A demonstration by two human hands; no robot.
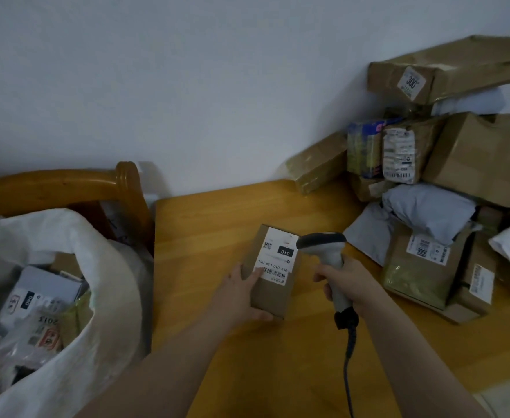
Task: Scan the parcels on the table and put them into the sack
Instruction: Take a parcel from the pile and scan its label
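Note:
A small brown cardboard parcel [273,285] with a white barcode label on top lies in the middle of the wooden table [217,224]. My left hand [241,289] holds its left and near sides, thumb under the near edge. My right hand [348,282] grips the handle of a grey and white barcode scanner [323,245], whose head sits just right of the label, pointing at it. A black cable hangs from the scanner's handle. The white woven sack [75,312] stands open at the left, beside the table, with several parcels inside.
A heap of brown boxes and grey mailer bags [428,212] fills the table's right side up to the wall. A long brown box [446,73] rests on top of it. A wooden chair back [75,182] rises behind the sack.

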